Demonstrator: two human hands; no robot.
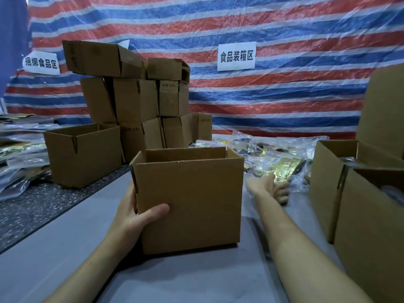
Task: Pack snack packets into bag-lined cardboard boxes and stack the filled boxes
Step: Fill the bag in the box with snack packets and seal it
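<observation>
Open cardboard box stands upright on grey table, front centre. Left hand grips its left corner: thumb flat on front face, fingers round side wall. Right hand stretched out past box's right side, at near edge of snack packets. Its fingers curled and blurred; cannot tell whether they hold anything. Packets lie heaped behind and right of box. Stack of cardboard boxes back left, second open box just before it. Right-hand boxes at table's right edge. Striped tarp behind, white sign on it.
</observation>
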